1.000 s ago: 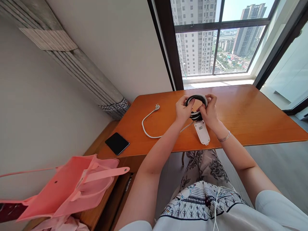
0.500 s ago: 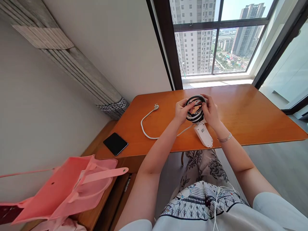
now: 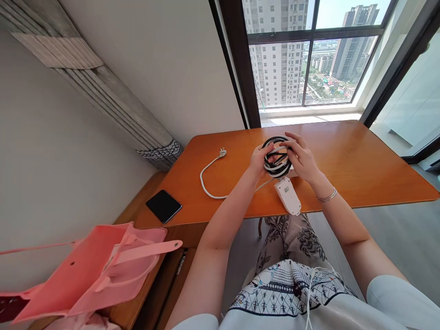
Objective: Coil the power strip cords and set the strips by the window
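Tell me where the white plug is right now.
In the head view, the white plug lies on the orange-brown table, beyond the black tablet and to the left of the left hand.

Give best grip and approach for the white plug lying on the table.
Probably pinch the plug by its body's two sides, fingers coming down from above: it lies on the table, prongs towards the far edge, cord trailing from its near end.

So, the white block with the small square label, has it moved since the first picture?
Yes, toward the person: the white block now reaches the near edge of the table; before, it stopped short.
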The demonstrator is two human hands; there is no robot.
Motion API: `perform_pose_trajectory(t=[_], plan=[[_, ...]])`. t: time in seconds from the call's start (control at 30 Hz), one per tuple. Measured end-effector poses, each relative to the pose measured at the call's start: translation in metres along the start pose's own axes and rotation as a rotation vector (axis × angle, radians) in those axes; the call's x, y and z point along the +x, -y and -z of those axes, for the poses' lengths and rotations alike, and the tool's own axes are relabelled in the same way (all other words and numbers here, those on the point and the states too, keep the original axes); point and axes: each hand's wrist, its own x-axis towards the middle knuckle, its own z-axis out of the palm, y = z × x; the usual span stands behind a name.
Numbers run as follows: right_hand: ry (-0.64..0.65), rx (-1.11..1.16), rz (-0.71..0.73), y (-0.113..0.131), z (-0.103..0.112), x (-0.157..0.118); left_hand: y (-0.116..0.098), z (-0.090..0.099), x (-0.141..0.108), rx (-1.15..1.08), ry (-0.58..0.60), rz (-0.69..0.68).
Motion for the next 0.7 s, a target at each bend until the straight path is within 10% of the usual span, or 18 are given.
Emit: perform_pose_trajectory(t=[0.27,0.7], plan=[[0.099,-0.327,0.058,-0.002,0.018,0.012,-0.002,-0.009,0.002,0.114,-0.111,-0.018],[0.105,-0.231,0.171,0.014,0.026,0.016,-0.011,-0.030,0.008,0.250,-0.076,-0.179]])
